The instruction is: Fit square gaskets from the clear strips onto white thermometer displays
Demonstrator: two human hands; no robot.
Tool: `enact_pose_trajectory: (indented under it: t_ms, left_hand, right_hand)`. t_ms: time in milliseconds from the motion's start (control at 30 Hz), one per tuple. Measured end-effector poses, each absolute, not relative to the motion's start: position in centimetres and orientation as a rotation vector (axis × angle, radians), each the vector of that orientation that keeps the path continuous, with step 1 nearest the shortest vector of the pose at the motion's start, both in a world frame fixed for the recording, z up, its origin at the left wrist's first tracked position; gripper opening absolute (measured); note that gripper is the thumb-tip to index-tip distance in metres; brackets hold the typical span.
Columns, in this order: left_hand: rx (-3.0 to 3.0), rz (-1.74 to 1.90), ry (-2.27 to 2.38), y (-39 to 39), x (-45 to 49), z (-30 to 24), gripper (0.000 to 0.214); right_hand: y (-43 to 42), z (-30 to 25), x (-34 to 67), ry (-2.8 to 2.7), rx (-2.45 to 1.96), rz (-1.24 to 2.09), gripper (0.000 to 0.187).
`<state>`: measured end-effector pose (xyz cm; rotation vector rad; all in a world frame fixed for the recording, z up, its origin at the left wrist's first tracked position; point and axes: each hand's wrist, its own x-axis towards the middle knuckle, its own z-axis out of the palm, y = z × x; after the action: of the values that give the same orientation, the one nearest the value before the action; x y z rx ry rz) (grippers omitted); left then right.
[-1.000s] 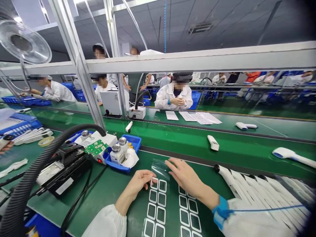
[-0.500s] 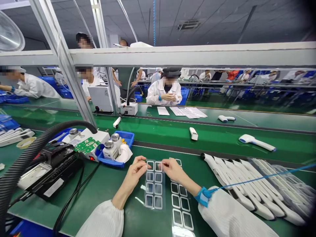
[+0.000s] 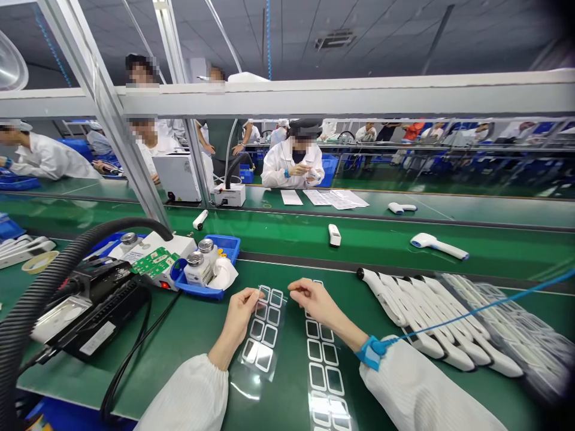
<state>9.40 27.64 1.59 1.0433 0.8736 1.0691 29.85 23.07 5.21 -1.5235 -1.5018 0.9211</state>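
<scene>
My left hand pinches the top edge of a clear film sheet printed with white-bordered rectangles and holds it tilted over the green mat. My right hand is closed in a pinch just to its right, above a second sheet of rectangles that lies flat; what its fingertips hold is too small to see. A blue wrist strap with a blue cord sits on my right wrist.
A row of white thermometer shells lies at the right. A blue tray with small bottles, a green circuit board, a black device and a black hose stand at the left. Co-workers in white coats sit beyond the conveyor.
My hands have drawn apart: the left has carried the film sheet leftward and tilted it, the right has let go of its top edge and stays pinched beside it.
</scene>
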Motion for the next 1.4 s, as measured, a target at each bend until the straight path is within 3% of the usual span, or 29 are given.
enact_pose_trajectory:
  t_ms: [400, 667, 800, 933, 1100, 1400]
  left_hand:
    - [1.077, 1.101, 0.89, 27.2, 9.7, 1.7, 0.047]
    - [0.954, 1.077, 0.929, 27.4, 10.1, 1.3, 0.05]
    - [0.97, 1.085, 0.94, 27.6, 10.2, 1.2, 0.051]
    - [1.065, 1.06, 0.902, 27.2, 10.4, 1.2, 0.049]
    - [1.148, 1.039, 0.904, 26.9, 10.3, 0.6, 0.045]
    - [1.304, 1.097, 1.044, 28.1, 10.1, 0.1, 0.053]
  right_hand:
    - [23.1, 6.2, 27.9, -1.597, -1.489, 0.634, 0.016]
    - [20.9, 5.9, 27.7, -1.702, -1.293, 0.355, 0.024]
    - [22.1, 5.3, 28.2, -1.5, -1.383, 0.584, 0.021]
    - [23.9, 4.0, 27.6, -1.497, -1.396, 0.81, 0.049]
    - [23.3, 3.7, 27.4, -1.561, -1.388, 0.821, 0.058]
    - [21.6, 6.5, 40.9, -1.809, -2.151, -0.056, 0.072]
